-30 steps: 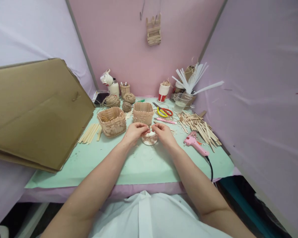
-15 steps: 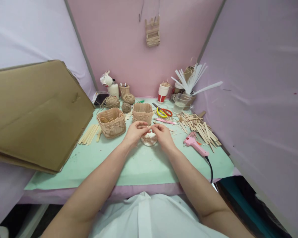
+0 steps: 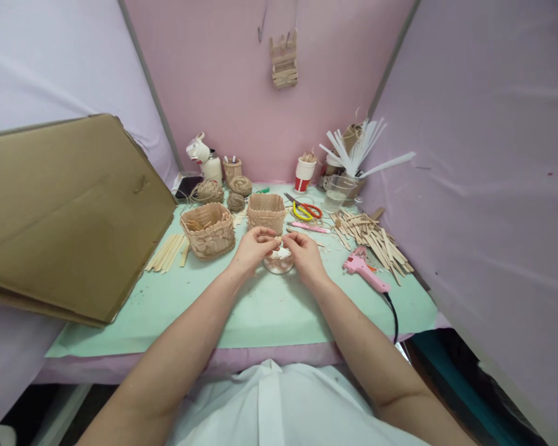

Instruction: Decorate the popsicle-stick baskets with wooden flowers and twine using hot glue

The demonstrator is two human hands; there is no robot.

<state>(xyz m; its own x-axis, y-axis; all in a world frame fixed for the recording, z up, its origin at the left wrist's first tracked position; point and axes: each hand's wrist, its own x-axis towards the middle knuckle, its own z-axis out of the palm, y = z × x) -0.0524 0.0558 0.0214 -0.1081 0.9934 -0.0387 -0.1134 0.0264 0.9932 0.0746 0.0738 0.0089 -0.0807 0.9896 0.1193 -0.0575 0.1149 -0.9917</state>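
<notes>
My left hand (image 3: pixel 257 246) and my right hand (image 3: pixel 303 252) meet over a small round clear dish (image 3: pixel 279 266) with whitish bits in it. The fingertips of both hands are pinched close together around something tiny and pale, too small to name. Just behind my left hand stands a square woven basket (image 3: pixel 266 214). A second basket (image 3: pixel 208 231), with flat wooden pieces inside, is to the left of it. Scissors with red and yellow handles (image 3: pixel 303 209) and a pink pen-like tool (image 3: pixel 309 228) lie behind my right hand.
A pink glue gun (image 3: pixel 366 272) with a black cord and a pile of wooden sticks (image 3: pixel 376 238) lie at the right. Pale strips (image 3: pixel 167 253) and a large cardboard sheet (image 3: pixel 74 217) are at the left. Twine balls (image 3: pixel 240 186), a paper cup (image 3: pixel 304 173) and a plastic cup (image 3: pixel 337 193) stand behind.
The view has shifted very slightly. My hands remain over the dish, with the fingertips in nearly the same pinch.
</notes>
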